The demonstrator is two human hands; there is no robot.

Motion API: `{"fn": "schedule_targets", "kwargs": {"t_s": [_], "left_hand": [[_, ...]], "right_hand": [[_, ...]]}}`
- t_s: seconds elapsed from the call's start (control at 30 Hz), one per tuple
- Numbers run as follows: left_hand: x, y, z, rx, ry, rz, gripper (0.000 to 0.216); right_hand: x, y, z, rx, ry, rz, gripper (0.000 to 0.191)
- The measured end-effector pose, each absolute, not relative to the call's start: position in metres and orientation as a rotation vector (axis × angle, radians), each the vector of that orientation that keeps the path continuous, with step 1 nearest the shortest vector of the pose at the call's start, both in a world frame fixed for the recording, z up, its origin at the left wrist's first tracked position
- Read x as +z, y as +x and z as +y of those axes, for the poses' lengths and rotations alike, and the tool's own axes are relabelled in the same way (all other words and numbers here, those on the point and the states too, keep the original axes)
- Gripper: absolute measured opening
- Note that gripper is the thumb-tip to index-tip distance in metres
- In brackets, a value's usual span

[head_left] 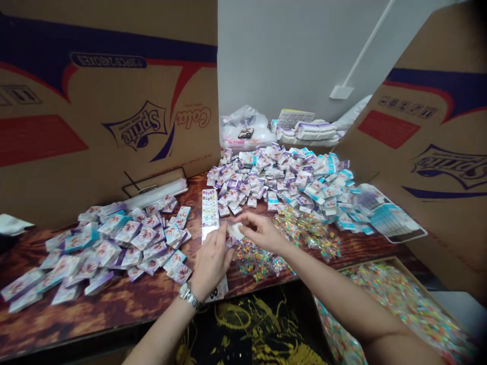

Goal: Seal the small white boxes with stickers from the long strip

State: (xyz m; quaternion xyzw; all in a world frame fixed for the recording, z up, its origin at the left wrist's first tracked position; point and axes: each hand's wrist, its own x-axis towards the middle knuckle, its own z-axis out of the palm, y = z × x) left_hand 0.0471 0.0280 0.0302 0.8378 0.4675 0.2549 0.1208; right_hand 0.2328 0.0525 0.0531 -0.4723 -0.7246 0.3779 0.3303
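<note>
Small white-and-purple carton [236,232] held between both hands, just in front of the loose bead packets [308,233], which apparently lie close for easy reach. The left hand [211,256], back uppermost, closes its fingers around one side, seemingly to steady it; the right hand [258,230], forearm slanting inward, pinches the pale end between thumb and curled fingers.
</note>
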Motion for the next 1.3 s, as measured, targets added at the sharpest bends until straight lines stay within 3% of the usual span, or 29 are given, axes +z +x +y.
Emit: {"fn": "schedule_targets", "kwargs": {"t_s": [0.5,0.77,0.93,1.13,1.3], "left_hand": [[0.011,0.000,0.006,0.878,2.165,1.510,0.043],[0.003,-0.040,0.019,0.869,2.090,1.696,0.052],[-0.005,-0.051,-0.002,0.829,1.867,1.674,0.051],[-0.020,-0.068,-0.032,0.738,1.822,1.719,0.051],[-0.032,-0.088,-0.052,0.513,2.025,1.718,0.046]], "right_hand": [[-0.019,0.247,0.136,0.442,-1.760,-2.099,0.021],[-0.010,0.241,0.128,0.460,-1.532,-2.374,0.019],[0.001,0.216,0.123,0.492,-1.277,-2.439,0.033],[-0.008,0.177,0.122,0.360,-1.116,-2.691,0.076],[-0.019,0.176,0.124,0.429,-1.175,-2.765,0.081]]}}
